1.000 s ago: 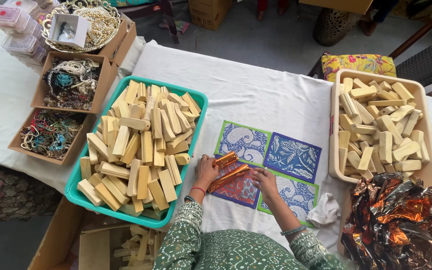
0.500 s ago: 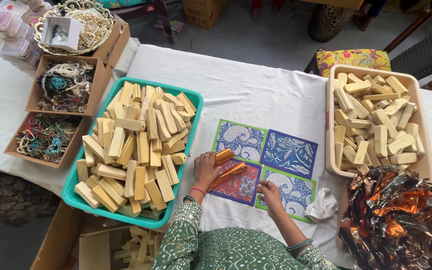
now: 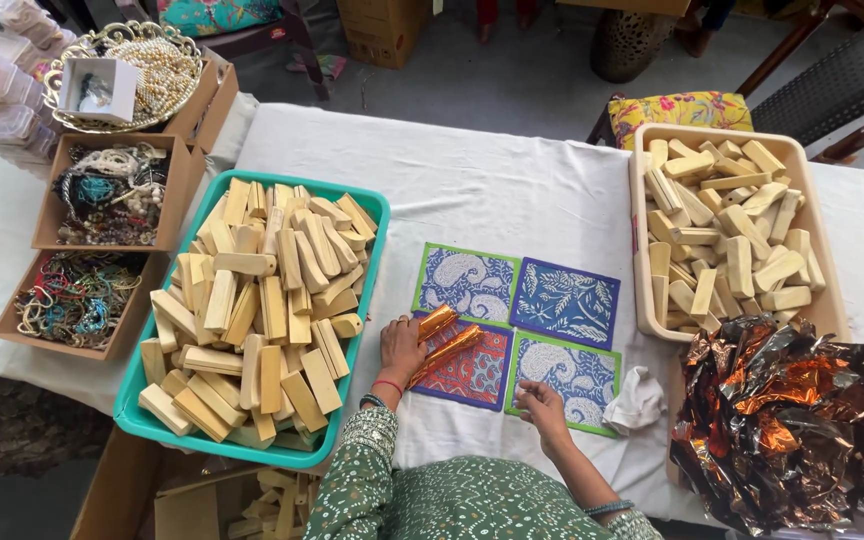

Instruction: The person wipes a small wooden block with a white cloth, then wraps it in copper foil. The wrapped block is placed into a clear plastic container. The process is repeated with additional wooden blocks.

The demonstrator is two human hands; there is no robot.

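Head view: the left hand [image 3: 401, 347] rests palm-down beside the teal tray [image 3: 377, 215], fingers closed on two copper-foil bars [image 3: 444, 337]. The right hand [image 3: 542, 405] hovers right of the tray over a printed mat [image 3: 564, 368], fingertips pinched together, empty.

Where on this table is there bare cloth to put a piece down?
The widest bare white cloth lies above the four printed mats, between the teal tray and the beige tray. Crowded: the left hand holds foil-wrapped pieces on the mats, and crumpled foil fills the right.
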